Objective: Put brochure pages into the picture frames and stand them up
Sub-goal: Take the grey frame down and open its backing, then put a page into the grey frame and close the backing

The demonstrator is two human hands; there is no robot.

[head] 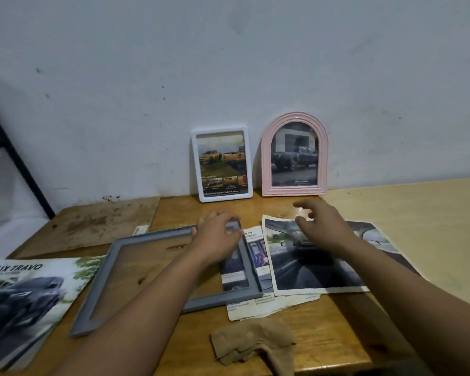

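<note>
- A glossy truck brochure with a dark pickup on its cover (25, 297) lies flat at the left edge of the wooden tabletop (318, 340), unused for now.
- A grey rectangular picture frame (109, 270) lies flat beside it; wood shows through its opening, so it looks unfilled.
- The left hand (217, 240) rests on the frame's far right corner, fingers curled over the rim in a light grip.
- Loose printed brochure pages (255, 256) lie partly under that frame's right side.
- The right hand (323, 226) hovers over a torn page showing a grey road scene (310, 270), fingers spread and holding nothing.
- At the wall, a white rectangular frame (221, 164) and a pink arched frame (295, 156) stand upright, each holding a truck picture.
- By this, two frames look finished; the grey one awaits filling and standing.
</note>
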